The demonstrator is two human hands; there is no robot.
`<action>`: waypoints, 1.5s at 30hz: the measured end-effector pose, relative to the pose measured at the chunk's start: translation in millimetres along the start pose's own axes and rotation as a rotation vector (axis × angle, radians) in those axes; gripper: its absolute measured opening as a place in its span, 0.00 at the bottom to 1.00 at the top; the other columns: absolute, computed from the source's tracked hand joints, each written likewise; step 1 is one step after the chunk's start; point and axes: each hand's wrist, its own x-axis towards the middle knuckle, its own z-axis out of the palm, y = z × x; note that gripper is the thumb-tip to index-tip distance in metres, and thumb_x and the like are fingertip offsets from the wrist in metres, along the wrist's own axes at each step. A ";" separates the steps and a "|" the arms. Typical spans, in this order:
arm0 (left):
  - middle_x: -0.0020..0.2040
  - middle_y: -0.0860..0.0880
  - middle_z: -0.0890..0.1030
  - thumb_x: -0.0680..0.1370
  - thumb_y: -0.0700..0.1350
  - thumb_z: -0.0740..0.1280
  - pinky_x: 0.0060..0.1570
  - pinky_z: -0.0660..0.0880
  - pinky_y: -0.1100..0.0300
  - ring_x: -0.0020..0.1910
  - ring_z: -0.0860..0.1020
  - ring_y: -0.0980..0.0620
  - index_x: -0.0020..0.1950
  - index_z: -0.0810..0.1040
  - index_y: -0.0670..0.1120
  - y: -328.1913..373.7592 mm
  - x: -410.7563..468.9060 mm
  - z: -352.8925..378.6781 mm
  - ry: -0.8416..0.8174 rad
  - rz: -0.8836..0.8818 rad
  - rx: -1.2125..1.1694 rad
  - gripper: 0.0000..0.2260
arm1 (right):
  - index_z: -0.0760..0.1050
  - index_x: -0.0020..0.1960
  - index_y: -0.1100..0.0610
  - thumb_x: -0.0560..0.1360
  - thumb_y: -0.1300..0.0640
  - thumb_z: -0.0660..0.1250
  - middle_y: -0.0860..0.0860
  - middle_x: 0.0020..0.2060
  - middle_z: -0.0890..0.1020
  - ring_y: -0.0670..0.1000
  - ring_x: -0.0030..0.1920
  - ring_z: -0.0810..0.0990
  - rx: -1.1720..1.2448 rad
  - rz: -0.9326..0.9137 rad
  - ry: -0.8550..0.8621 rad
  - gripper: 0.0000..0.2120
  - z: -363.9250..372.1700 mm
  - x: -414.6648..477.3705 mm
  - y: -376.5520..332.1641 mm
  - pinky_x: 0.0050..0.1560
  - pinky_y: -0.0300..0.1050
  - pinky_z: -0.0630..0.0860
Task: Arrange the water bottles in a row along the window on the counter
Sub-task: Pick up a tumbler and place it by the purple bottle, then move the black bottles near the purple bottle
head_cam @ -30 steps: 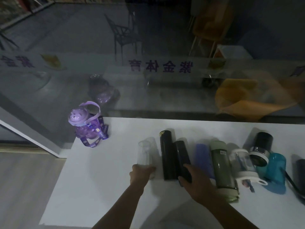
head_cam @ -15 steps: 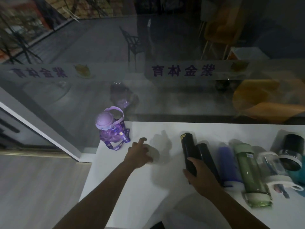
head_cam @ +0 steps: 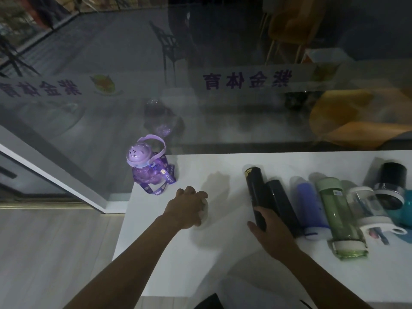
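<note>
A purple cat-lid bottle (head_cam: 145, 166) stands upright at the counter's back left corner, against the window. My left hand (head_cam: 187, 206) is closed over the top of a clear bottle (head_cam: 204, 209), a little right of and nearer than the purple one; the hand hides most of it. My right hand (head_cam: 274, 228) grips the near end of a tall black bottle (head_cam: 254, 186) lying on the white counter (head_cam: 223, 264). To its right lie a second dark bottle (head_cam: 282, 201), a blue one (head_cam: 310, 204), a green one (head_cam: 334, 212) and a clear white-capped one (head_cam: 367, 208).
A black-capped bottle (head_cam: 391, 186) and a teal one (head_cam: 408, 204) lie at the far right. The window glass (head_cam: 200, 108) runs along the counter's back edge. The counter's left edge drops to a wooden floor (head_cam: 55, 253).
My left hand has carried the clear bottle left, toward the purple bottle. My right hand has slid onto the near end of the tall black bottle. The view has swung left.
</note>
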 end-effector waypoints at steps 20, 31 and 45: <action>0.80 0.49 0.56 0.74 0.59 0.68 0.76 0.55 0.44 0.78 0.53 0.46 0.79 0.51 0.54 145.6 15.5 37.0 0.431 0.137 -0.454 0.39 | 0.70 0.59 0.44 0.68 0.35 0.60 0.47 0.49 0.79 0.51 0.49 0.80 -0.198 0.090 0.055 0.23 -78.3 -12.4 71.1 0.51 0.56 0.78; 0.67 0.46 0.74 0.68 0.54 0.76 0.58 0.75 0.49 0.60 0.76 0.44 0.75 0.57 0.49 204.0 57.3 142.2 0.113 -0.464 -1.264 0.42 | 0.63 0.74 0.50 0.75 0.39 0.63 0.49 0.74 0.65 0.52 0.74 0.63 -0.309 0.078 -0.048 0.31 -114.8 -18.7 125.9 0.72 0.52 0.62; 0.51 0.49 0.78 0.65 0.51 0.75 0.32 0.75 0.57 0.42 0.80 0.48 0.64 0.70 0.52 170.5 49.9 83.4 0.232 -0.473 -0.624 0.29 | 0.68 0.66 0.46 0.71 0.34 0.59 0.50 0.60 0.78 0.53 0.60 0.77 -0.186 -0.063 -0.142 0.28 -113.0 9.9 132.8 0.60 0.55 0.75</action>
